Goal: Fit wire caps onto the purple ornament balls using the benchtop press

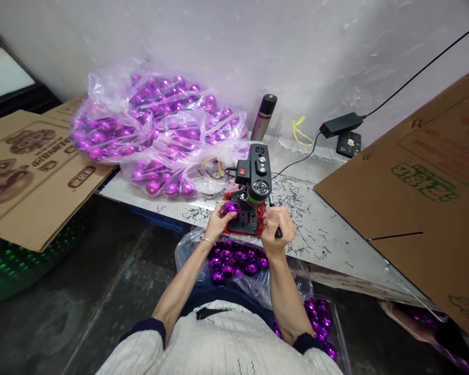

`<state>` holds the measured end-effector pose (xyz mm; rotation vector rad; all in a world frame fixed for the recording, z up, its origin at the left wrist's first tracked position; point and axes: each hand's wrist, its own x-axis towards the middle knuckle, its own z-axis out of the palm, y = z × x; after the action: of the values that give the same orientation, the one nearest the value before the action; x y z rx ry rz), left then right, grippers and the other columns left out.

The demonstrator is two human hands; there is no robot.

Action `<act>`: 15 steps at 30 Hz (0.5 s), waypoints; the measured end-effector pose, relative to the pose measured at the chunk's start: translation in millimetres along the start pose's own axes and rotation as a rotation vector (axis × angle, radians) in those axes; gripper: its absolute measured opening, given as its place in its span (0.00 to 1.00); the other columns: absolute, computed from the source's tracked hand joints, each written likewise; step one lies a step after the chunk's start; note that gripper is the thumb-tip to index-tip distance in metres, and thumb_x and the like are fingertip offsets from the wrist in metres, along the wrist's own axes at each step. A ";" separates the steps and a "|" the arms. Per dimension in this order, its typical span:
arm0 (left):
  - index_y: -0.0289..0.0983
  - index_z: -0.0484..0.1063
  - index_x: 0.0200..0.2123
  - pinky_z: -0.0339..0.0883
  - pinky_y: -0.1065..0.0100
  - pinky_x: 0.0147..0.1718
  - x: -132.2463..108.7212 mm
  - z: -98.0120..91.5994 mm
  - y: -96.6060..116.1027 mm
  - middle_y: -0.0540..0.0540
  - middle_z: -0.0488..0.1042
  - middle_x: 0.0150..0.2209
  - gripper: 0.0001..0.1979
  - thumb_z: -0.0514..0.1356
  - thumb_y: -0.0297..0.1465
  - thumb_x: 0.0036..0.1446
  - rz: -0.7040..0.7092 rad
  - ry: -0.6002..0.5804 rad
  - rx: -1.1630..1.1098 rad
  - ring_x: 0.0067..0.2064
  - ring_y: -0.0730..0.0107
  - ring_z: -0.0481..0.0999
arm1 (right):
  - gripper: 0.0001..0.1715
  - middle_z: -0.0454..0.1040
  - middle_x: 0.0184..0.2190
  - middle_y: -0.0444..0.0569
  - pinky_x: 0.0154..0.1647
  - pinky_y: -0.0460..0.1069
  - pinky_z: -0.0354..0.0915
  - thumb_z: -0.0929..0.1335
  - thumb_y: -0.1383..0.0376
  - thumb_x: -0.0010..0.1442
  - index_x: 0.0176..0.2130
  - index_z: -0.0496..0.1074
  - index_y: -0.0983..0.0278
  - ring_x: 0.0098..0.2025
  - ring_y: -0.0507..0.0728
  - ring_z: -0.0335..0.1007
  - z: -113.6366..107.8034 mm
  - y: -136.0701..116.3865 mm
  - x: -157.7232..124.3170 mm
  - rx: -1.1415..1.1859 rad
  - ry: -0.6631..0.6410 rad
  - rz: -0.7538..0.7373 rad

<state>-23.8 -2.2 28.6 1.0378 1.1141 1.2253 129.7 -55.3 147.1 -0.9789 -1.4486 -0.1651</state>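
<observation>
A shiny purple ball [232, 209] with a faceted surface is pinched in the fingers of my left hand [218, 221], just above the base of a small black bench drill press [260, 174]. The fist of my right hand [278, 229] is wrapped round the machine's black lever handle [279, 234], on the right side. Under the machine lies a red mat [260, 216]. Below the table edge, close to my body, an open clear plastic bag holds several more purple balls [238, 258].
Large clear bags of purple balls [172, 120] lie at the back left. Beside the machine stand a spray can [264, 117] and a power adapter [341, 125] with its cable. Black shavings [297, 208] litter the table. Cardboard boxes [42, 172] flank both sides.
</observation>
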 end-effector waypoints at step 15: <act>0.38 0.68 0.62 0.73 0.49 0.60 6.3 12.1 -0.3 0.35 0.78 0.58 0.32 0.70 0.42 0.60 0.551 -0.221 0.693 0.59 0.50 0.78 | 0.15 0.69 0.25 0.43 0.30 0.49 0.62 0.62 0.74 0.67 0.29 0.65 0.60 0.28 0.52 0.67 -3.0 -1.0 -1.3 -0.013 -0.034 -0.006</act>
<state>-11.8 4.0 29.9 2.0606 1.1368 1.1071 131.1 -58.5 146.9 -0.9918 -1.4830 -0.1630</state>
